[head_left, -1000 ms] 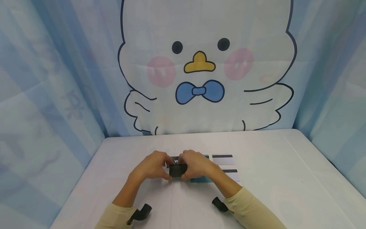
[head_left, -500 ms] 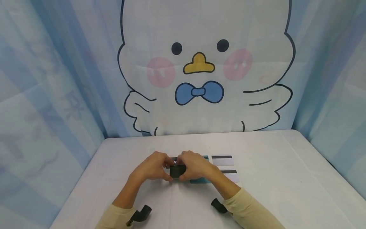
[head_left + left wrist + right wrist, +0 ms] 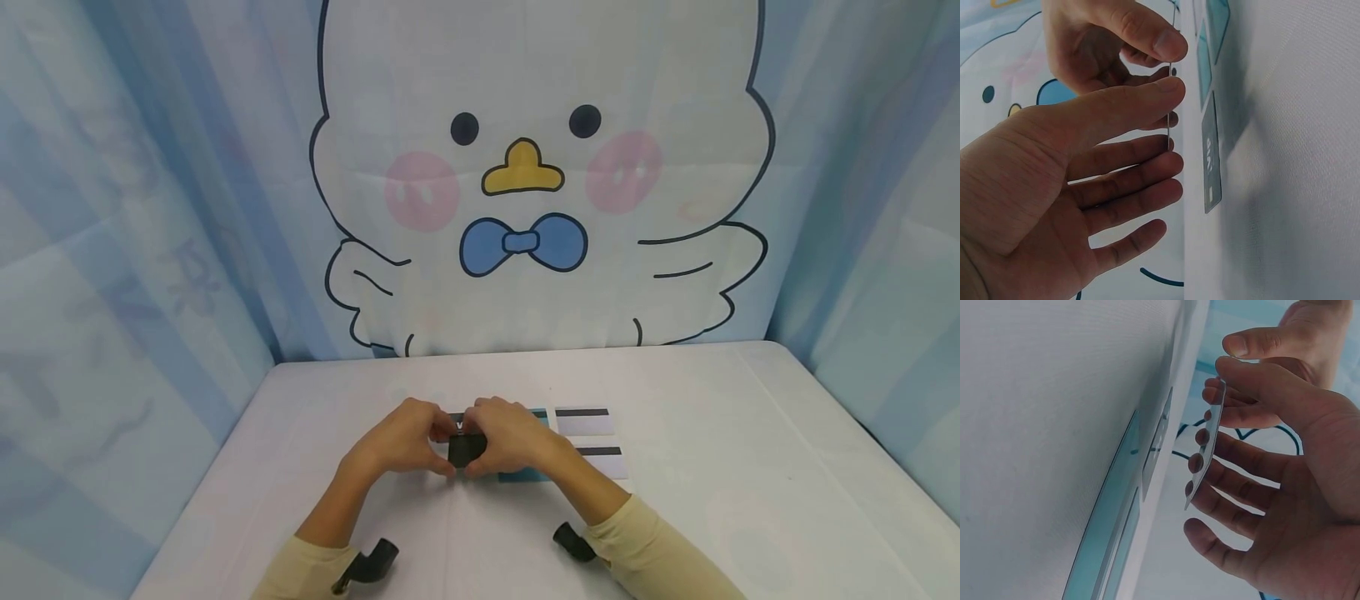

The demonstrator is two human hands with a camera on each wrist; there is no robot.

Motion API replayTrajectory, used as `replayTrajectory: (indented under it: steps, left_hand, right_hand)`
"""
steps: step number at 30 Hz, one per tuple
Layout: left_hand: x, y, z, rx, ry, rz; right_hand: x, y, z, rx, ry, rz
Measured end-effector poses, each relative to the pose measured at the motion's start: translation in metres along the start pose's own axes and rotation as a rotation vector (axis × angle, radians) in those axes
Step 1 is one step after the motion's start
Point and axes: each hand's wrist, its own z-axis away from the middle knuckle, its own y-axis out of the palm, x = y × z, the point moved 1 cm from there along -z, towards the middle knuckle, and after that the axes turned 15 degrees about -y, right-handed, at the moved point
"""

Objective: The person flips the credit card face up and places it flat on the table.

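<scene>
Both hands hold one thin dark card [image 3: 466,451] over the table. My left hand [image 3: 405,437] pinches its left side between thumb and fingers, and my right hand [image 3: 512,433] has the right side. Seen from the left wrist, the card [image 3: 1169,128] is a thin line, edge-on, clear of the tabletop. From the right wrist, the card [image 3: 1212,437] has the right thumb on one face and several fingers behind it. Beneath the hands lies a dark card marked VIP [image 3: 1211,169], partly hidden in the head view.
Teal cards [image 3: 525,476] lie right of the VIP card, partly covered by the right hand. Farther right are two white cards with dark stripes, a back one [image 3: 585,423] and a front one [image 3: 606,465]. The white table [image 3: 712,467] meets a printed curtain [image 3: 525,308] behind.
My right hand has shifted slightly left, bringing the two thumbs closer together, so less of the held card shows between them. The cards on the table have not moved.
</scene>
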Motion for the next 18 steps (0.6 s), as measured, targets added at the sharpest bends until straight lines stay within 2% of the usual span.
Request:
replayTrajectory:
  steps: [18]
  left_hand:
    - [0.0036,-0.0037,-0.0002,0.012,0.007,-0.020]
  right_hand:
    - [-0.0022,-0.0004,-0.0010,-0.010,0.013,-0.016]
